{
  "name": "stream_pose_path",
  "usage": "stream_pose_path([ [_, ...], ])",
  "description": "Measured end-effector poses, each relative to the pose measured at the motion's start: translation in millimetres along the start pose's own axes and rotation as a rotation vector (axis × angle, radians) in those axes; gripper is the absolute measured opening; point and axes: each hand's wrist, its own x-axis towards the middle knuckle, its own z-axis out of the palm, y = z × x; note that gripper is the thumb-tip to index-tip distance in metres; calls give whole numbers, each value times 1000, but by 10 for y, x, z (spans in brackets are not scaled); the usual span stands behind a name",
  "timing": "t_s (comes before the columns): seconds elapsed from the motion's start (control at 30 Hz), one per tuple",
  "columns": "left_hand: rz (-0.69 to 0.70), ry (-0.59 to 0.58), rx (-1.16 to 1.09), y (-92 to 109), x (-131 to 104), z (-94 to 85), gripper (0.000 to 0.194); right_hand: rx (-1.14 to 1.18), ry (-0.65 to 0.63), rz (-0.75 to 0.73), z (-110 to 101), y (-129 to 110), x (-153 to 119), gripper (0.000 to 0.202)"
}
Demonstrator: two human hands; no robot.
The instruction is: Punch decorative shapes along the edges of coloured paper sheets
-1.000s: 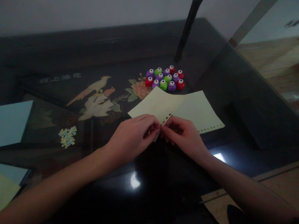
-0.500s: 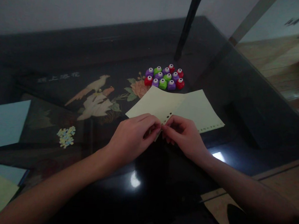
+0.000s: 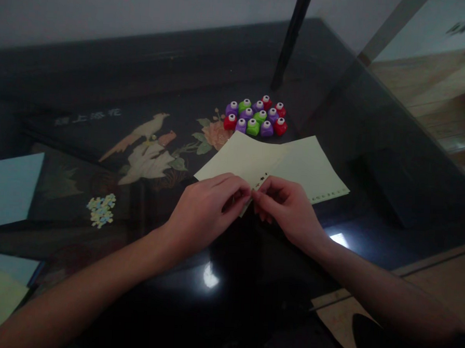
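While the yellow paper sat spread over the desk, the left hand and right hand apparently pinched its holed edge, fingers nearly closed; a light, even grip suited it.

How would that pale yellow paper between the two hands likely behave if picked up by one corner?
The paper would probably flop, since it looks thin and its panels already curve. It is likely very light, being just thin sheet. It might tear more easily along its lower right edge, where a row of small holes seems to run.
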Motion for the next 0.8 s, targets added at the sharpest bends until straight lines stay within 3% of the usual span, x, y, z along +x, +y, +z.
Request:
stream_pose_path([
  [0.23,-30,6,-45,-14,23,-57,6,47,-65,4,-19,-34,3,13],
  [0.8,-10,4,-49,-11,6,-48,7,19,-46,-14,-23,-35,-3,13],
])
